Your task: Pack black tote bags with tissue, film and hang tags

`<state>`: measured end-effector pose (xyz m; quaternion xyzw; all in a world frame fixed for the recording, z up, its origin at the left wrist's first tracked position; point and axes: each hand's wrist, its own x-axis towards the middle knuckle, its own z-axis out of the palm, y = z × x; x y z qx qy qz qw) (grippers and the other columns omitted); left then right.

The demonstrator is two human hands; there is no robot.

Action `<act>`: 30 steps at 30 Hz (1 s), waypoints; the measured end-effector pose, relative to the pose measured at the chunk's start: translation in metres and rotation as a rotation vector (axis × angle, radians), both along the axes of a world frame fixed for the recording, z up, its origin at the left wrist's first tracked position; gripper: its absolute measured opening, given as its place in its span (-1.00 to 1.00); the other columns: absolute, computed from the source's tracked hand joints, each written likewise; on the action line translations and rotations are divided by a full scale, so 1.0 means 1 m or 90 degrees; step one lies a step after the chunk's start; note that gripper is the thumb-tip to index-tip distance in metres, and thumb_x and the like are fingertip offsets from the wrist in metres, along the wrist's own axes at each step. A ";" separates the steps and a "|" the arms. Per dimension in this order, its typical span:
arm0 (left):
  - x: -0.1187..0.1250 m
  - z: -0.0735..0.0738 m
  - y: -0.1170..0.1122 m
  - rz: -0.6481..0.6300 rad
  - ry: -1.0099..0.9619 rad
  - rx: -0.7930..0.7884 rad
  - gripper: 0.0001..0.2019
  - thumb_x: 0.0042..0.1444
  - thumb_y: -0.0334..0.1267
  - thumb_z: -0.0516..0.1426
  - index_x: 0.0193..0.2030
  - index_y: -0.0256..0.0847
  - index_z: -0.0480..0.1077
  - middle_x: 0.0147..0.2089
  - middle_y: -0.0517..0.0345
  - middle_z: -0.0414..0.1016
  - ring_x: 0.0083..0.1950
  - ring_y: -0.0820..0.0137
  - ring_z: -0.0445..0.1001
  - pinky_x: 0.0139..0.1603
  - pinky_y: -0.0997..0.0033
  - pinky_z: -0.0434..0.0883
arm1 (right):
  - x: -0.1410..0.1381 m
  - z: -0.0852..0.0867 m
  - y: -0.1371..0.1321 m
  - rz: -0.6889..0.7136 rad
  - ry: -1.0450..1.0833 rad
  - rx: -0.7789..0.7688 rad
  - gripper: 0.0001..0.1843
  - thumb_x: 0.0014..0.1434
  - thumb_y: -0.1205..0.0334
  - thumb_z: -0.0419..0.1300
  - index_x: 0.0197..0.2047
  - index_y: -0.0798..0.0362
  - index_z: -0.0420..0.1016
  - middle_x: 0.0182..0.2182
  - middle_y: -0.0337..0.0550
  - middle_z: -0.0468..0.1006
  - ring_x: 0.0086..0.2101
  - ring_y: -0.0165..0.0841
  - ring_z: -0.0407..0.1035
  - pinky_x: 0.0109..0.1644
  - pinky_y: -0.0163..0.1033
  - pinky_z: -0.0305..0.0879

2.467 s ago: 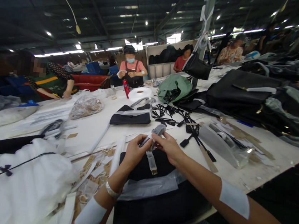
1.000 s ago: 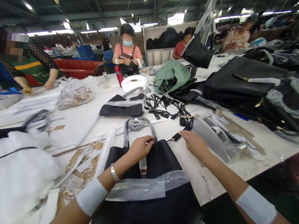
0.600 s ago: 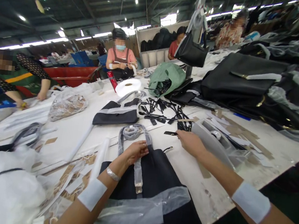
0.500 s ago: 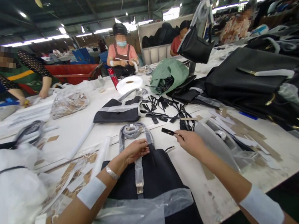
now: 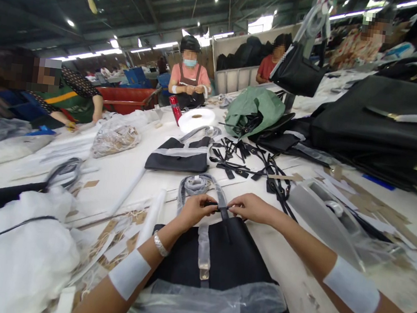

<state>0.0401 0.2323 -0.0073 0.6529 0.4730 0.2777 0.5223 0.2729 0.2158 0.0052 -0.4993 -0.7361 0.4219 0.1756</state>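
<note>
A black handbag [image 5: 246, 254] lies in front of me, clear plastic wrap [image 5: 192, 300] over its lower part and its closure strap. Its wrapped handle [image 5: 220, 190] stands up at the far edge. At the foot of that handle my left hand [image 5: 195, 211] and my right hand [image 5: 254, 208] face each other, fingertips close together. Between them runs a small black leather tag [image 5: 221, 208] with a narrow strap, pinched by both hands and crossing the handle. Fingers cover most of the tag.
Several black leather tags [image 5: 236, 162] lie in a heap beyond the bag. A smaller black bag [image 5: 178, 155], a white roll [image 5: 196, 120] and a green bag [image 5: 253, 111] stand farther back. Grey plastic holder [image 5: 322, 214] is at right, white foam bundle [image 5: 12, 255] at left. Co-workers sit across the table.
My right hand has moved left with the black leather tag, to the handle. My left hand now pinches the tag there too. The view has turned slightly left.
</note>
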 end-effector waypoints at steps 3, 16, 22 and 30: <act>-0.018 0.011 0.000 0.011 0.027 0.015 -0.78 0.00 -0.19 0.27 -0.25 -0.27 0.51 -0.41 0.10 0.56 -0.42 0.42 0.52 -0.39 0.47 0.45 | 0.010 0.005 -0.008 -0.028 -0.015 0.015 -0.72 0.09 0.11 0.20 -0.21 0.05 0.66 -0.50 -0.19 0.59 -0.51 -0.34 0.45 -0.38 -0.32 0.30; -0.028 0.006 -0.009 0.088 -0.145 -0.081 -0.67 -0.03 -0.12 0.32 -0.18 -0.30 0.54 -0.21 -0.05 0.61 -0.12 0.29 0.57 0.01 0.28 0.47 | 0.018 -0.026 -0.022 -0.292 0.231 -0.171 -0.42 0.01 -0.22 0.28 -0.20 0.18 0.65 -0.53 -0.17 0.47 -0.57 -0.50 0.15 -0.53 -0.36 0.08; -0.032 -0.001 -0.008 0.038 -0.042 -0.081 -0.61 -0.01 -0.01 0.29 -0.20 -0.33 0.56 -0.07 -0.12 0.60 -0.02 0.17 0.54 0.07 0.22 0.43 | 0.021 -0.026 -0.029 -0.287 0.166 -0.111 -0.50 -0.03 -0.05 0.34 -0.11 0.13 0.64 -0.51 -0.18 0.49 -0.51 -0.44 0.28 -0.50 -0.36 0.11; -0.036 0.008 -0.006 0.010 0.097 0.001 -0.79 -0.10 -0.23 0.31 -0.32 -0.30 0.55 -0.40 0.05 0.56 -0.29 0.27 0.53 -0.21 0.31 0.46 | 0.005 0.012 -0.043 -0.271 0.326 -0.040 -0.56 -0.03 -0.07 0.38 -0.20 0.08 0.58 -0.35 -0.16 0.54 -0.37 -0.36 0.38 -0.23 -0.26 0.33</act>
